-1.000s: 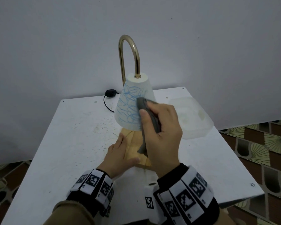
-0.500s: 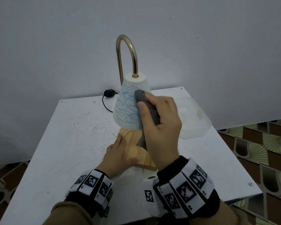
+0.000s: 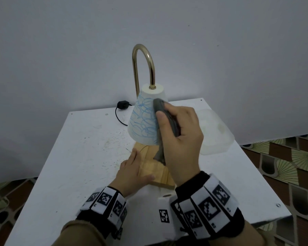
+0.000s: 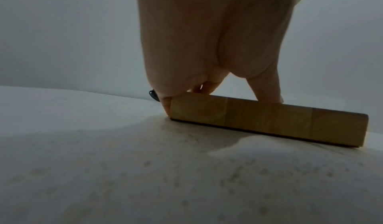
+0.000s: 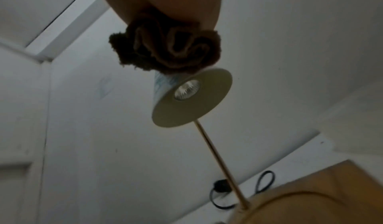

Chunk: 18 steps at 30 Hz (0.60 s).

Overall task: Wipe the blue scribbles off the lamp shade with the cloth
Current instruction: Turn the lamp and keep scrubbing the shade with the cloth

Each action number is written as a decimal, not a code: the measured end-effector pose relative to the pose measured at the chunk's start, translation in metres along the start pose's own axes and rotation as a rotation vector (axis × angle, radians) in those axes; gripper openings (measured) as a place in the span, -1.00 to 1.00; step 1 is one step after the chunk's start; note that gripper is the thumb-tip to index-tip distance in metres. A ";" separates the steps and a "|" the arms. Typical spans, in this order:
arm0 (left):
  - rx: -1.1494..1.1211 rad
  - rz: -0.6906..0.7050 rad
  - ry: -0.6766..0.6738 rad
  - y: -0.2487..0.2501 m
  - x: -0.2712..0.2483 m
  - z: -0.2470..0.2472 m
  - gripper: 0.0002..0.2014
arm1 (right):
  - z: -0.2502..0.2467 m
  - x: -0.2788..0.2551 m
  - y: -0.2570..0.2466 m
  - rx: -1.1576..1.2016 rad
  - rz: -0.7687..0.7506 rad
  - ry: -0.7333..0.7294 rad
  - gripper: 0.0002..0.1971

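A white cone lamp shade [image 3: 144, 119] covered in blue scribbles hangs from a curved brass arm [image 3: 144, 55] over a wooden base [image 3: 156, 170]. My right hand [image 3: 178, 137] grips a bunched grey cloth [image 3: 165, 116] and holds it against the shade's right side, near the top. The right wrist view shows the crumpled cloth [image 5: 165, 52] touching the shade [image 5: 165, 86] just above its open rim and bulb. My left hand [image 3: 133, 172] rests on the base's near left corner, fingers laid over the wood [image 4: 267, 121].
The lamp stands on a white, speckled table [image 3: 82, 157] set against a grey wall. A translucent plastic tub [image 3: 213, 132] sits right of the lamp. A black cord and plug [image 3: 122, 107] lie behind the shade. Patterned floor shows past the table's edges.
My right hand has slid the cloth a little higher up the shade's right side. The left hand has stayed on the wooden base.
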<state>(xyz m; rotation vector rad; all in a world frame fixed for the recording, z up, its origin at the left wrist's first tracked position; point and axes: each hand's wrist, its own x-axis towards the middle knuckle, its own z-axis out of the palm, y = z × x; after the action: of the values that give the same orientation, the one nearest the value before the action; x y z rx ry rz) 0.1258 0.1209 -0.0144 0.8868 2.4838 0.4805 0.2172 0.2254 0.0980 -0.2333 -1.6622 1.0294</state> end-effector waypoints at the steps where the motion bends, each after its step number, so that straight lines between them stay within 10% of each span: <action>1: -0.002 -0.003 0.000 -0.001 0.001 0.000 0.00 | -0.002 -0.007 0.002 -0.022 -0.026 -0.030 -0.83; 18: 0.044 -0.022 -0.030 0.001 0.002 0.001 0.11 | -0.023 -0.031 0.021 -0.061 0.002 -0.083 -0.84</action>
<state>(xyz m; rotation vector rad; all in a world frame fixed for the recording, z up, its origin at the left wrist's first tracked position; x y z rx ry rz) 0.1252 0.1233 -0.0153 0.8762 2.4830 0.4032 0.2413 0.2308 0.0612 -0.2353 -1.7703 1.0027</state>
